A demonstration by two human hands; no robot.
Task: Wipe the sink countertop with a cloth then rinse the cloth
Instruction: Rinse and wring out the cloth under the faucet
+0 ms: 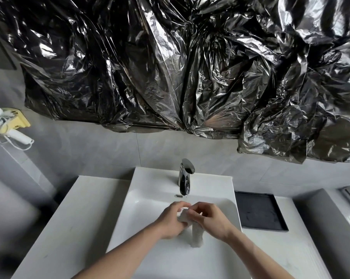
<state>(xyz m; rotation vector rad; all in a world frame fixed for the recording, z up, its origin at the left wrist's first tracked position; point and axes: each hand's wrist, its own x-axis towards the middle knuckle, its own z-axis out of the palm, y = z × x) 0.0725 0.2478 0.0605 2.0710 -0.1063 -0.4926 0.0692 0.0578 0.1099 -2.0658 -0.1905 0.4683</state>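
Both hands [192,219] gripping cloth [196,234] over sink [142,200], cloth hanging lengthwise downward

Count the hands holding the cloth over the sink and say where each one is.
2. The left hand grips the cloth's bunched upper part over the sink; the right hand pinches it beside the left, below the faucet.

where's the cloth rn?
Head view: cloth held over the sink basin, between left hand and right hand, below the faucet.
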